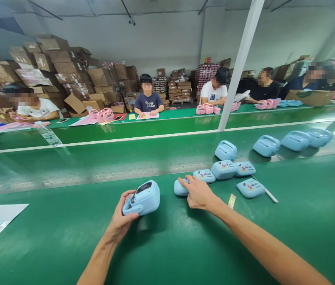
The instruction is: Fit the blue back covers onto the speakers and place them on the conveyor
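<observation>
Holding blue handled case [151,199] up in left hand [120,218], lower centre, with thumb and fingers closed round handle end. Touching printed blue case [180,189] with right hand [199,194], right of centre, index finger extended; cannot tell if pinched. Looks like handling two cases at once; any lift calls for fingers around the rounded edges. See more printed cases [224,169] and white pen [271,195] at right, on green table [155,257]. Note clear bottle [48,134] at left, co-workers [149,102] across upper middle, stacked cartons [66,63] upper left.
</observation>
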`<state>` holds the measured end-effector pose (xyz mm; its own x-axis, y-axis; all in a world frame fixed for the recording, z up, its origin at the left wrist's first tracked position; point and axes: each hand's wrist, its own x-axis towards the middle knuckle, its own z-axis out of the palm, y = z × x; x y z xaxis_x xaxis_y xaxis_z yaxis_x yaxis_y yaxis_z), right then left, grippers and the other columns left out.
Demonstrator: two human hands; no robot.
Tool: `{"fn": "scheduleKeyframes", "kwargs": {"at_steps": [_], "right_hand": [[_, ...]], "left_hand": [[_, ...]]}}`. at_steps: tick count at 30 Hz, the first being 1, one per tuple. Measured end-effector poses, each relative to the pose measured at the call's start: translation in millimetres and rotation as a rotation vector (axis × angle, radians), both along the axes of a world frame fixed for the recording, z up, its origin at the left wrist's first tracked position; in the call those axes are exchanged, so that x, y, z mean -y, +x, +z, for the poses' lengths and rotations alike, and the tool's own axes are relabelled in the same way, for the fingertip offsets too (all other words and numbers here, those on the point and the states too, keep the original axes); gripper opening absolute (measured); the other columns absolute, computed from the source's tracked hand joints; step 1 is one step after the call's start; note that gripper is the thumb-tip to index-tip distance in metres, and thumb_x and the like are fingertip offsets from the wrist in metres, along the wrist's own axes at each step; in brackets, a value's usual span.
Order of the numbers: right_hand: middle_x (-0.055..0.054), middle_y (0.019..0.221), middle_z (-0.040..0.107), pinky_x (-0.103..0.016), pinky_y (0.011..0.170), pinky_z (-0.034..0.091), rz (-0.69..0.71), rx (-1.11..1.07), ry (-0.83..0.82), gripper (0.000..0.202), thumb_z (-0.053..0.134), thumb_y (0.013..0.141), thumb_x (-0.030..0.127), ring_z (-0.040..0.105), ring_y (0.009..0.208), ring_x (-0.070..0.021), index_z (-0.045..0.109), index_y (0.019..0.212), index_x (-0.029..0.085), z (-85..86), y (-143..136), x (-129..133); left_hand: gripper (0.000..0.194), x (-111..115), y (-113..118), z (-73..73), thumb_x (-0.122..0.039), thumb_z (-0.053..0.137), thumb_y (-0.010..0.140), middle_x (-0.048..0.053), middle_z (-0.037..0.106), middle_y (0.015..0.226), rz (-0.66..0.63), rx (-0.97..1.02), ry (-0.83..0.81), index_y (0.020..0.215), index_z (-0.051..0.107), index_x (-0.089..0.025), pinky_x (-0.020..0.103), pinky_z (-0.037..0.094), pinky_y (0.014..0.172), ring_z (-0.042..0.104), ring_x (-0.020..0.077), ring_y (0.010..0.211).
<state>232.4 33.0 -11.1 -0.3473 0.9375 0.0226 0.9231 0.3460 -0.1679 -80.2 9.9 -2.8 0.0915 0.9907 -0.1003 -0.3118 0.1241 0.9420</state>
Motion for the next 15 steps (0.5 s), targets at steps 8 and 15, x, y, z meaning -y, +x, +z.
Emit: {"fn": "scheduleKeyframes", "kwargs": {"at_steps": [8, 15], "right_hand": [[-0.018, 0.131, 0.055, -0.038, 0.077, 0.053, -0.006, 0.094, 0.011, 0.092, 0.068, 0.067, 0.019, 0.054, 0.112, -0.0347, 0.039, 0.154, 0.025, 5.2, -15.4, -9.3], [-0.019, 0.132, 0.052, -0.042, 0.091, 0.049, -0.001, 0.035, 0.021, 0.084, 0.063, 0.074, 0.017, 0.050, 0.114, -0.0335, 0.039, 0.155, 0.021, -3.2, -10.9, -13.3]], "left_hand": [[0.068, -40.5, 6.1, -6.2, -0.035, 0.084, 0.067, 0.007, 0.075, 0.123, -0.085, 0.567, -0.016, 0.131, 0.064, -0.029, 0.038, 0.056, 0.096, 0.069, 0.0281, 0.112], [0.069, -48.8, 48.4, -10.0, -0.058, 0.059, 0.089, 0.022, 0.065, 0.138, -0.202, 0.890, -0.167, 0.146, 0.053, -0.019, 0.067, 0.040, 0.110, 0.060, 0.0425, 0.129]]}}
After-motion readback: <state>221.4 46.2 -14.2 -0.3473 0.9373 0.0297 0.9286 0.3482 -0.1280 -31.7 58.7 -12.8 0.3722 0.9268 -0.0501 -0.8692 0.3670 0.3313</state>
